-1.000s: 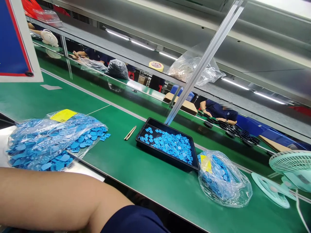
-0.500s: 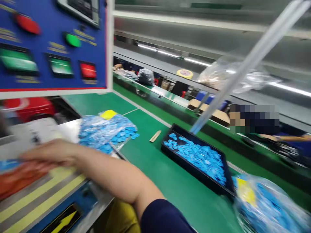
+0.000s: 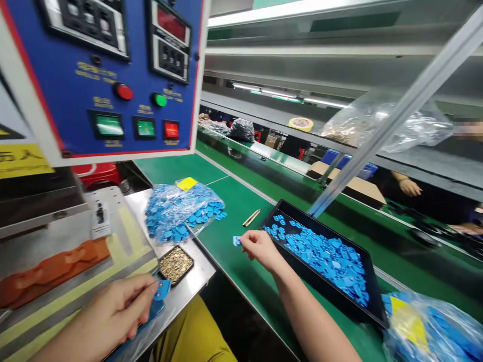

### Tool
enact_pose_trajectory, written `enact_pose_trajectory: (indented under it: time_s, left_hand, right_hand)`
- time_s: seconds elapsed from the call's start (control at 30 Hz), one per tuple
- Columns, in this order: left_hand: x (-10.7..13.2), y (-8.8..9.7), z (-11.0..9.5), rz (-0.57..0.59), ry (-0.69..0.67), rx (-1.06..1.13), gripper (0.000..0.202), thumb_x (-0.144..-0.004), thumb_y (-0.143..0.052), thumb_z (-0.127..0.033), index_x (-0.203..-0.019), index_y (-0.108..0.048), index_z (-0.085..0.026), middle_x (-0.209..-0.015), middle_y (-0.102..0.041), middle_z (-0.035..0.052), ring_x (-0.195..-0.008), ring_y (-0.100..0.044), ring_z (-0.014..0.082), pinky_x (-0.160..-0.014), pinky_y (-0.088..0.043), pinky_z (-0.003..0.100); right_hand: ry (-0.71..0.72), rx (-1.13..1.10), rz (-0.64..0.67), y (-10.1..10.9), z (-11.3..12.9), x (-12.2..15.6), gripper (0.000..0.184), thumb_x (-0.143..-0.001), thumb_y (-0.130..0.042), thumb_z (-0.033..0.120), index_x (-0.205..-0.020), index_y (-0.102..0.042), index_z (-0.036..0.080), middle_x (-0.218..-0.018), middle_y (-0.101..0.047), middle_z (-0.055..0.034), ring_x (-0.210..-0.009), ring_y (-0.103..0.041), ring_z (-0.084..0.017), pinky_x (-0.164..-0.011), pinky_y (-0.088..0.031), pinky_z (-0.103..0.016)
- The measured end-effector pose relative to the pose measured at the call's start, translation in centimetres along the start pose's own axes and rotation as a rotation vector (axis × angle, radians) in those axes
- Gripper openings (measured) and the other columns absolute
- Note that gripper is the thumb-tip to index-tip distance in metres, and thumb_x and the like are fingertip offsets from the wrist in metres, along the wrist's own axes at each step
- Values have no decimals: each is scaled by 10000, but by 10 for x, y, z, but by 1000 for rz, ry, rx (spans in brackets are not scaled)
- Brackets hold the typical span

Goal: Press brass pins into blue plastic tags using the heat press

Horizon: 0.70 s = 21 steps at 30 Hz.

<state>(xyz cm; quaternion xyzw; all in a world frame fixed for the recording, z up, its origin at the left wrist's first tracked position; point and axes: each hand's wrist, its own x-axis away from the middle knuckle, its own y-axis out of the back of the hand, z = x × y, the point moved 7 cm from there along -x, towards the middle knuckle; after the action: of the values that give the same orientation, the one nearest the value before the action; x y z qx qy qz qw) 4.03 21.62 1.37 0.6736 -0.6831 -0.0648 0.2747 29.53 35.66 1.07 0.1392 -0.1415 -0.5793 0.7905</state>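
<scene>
Pinched in my left hand [image 3: 121,309] is a small blue plastic piece [image 3: 162,290], just in front of a small black tray [image 3: 191,265] full of tiny brass-coloured parts [image 3: 175,262]. My right hand [image 3: 260,246] is closed on another blue plastic piece [image 3: 237,241] over the green work surface. Beside that hand, a long black tray [image 3: 320,279] holds many loose blue pieces [image 3: 324,251]. An open clear bag of blue pieces [image 3: 169,206] with a yellow label lies behind the small tray. Tweezers [image 3: 251,217] rest on the green surface.
A blue control panel [image 3: 132,125] with lit buttons overhangs the left side, above a metal plate with an orange block [image 3: 56,271]. A slanted metal post [image 3: 396,110] rises behind the long tray. Another bag [image 3: 433,327] lies at right. A co-worker's hand [image 3: 410,187] shows across the line.
My view has shifted, bringing both hands into sight. The arm that reached across to the orange block is gone from there; each hand now holds a blue piece.
</scene>
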Motion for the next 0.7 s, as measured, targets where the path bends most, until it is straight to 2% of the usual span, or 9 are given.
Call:
enact_pose_trajectory:
  time_s: [0.07,0.13,0.2,0.27,0.37,0.47,0.6,0.7]
  left_hand:
    - [-18,-28,-26,132,-95,-57,454,-743,-421,-620,-599,-457,-191,-549,-538,-19,-439,-480,109,-422,-322,201]
    - [-37,-52,-57,174,-225,-144,417,-822,-384,-540,-613,-464,-187,-556,-539,-16,-486,-508,119,-473,-342,210]
    - [-55,-76,-90,184,-357,-250,387,-856,-373,-471,-626,-498,-185,-545,-531,-19,-513,-508,127,-502,-333,221]
    - [-72,-101,-123,160,-469,-342,355,-860,-385,-418,-633,-528,-185,-541,-527,-22,-521,-488,128,-502,-298,228]
    - [-96,-136,-168,99,-611,-447,312,-857,-400,-343,-659,-585,-189,-562,-561,-12,-536,-486,132,-515,-284,237]
    - [-119,-172,-198,74,-673,-544,270,-845,-425,-277,-711,-643,-193,-625,-628,15,-573,-534,144,-552,-333,238]
    - [-144,-216,-220,65,-697,-704,272,-850,-425,-239,-781,-680,-175,-732,-674,53,-683,-610,168,-630,-406,252]
    - [-158,-242,-222,86,-698,-774,262,-846,-439,-226,-797,-688,-159,-728,-674,68,-731,-639,193,-663,-434,279]
  right_hand:
    - [-1,257,-205,60,-16,16,273,-764,-503,399,-617,-561,176,-538,-554,15,-453,-485,-100,-446,-366,-216]
    - [-52,516,-372,116,-34,31,309,-806,-436,401,-640,-574,180,-571,-579,2,-522,-522,-122,-503,-373,-229]
    - [-128,633,-429,159,-52,43,308,-810,-431,375,-619,-574,180,-566,-589,-9,-539,-527,-136,-522,-360,-240]
    - [-193,671,-411,186,-70,48,286,-794,-464,328,-575,-568,177,-545,-593,-15,-527,-523,-139,-520,-345,-244]
    - [-253,721,-336,205,-87,42,264,-777,-505,246,-532,-569,172,-529,-601,-17,-516,-525,-132,-519,-328,-240]
    - [-280,763,-275,212,-97,16,231,-758,-538,179,-534,-592,166,-551,-620,-30,-552,-546,-138,-540,-329,-242]
    - [-332,788,-254,225,-104,-25,227,-757,-565,144,-535,-612,148,-604,-649,-75,-618,-584,-166,-579,-356,-251]
    - [-335,781,-268,235,-95,-28,282,-825,-519,177,-565,-622,145,-635,-660,-86,-642,-599,-172,-604,-377,-253]
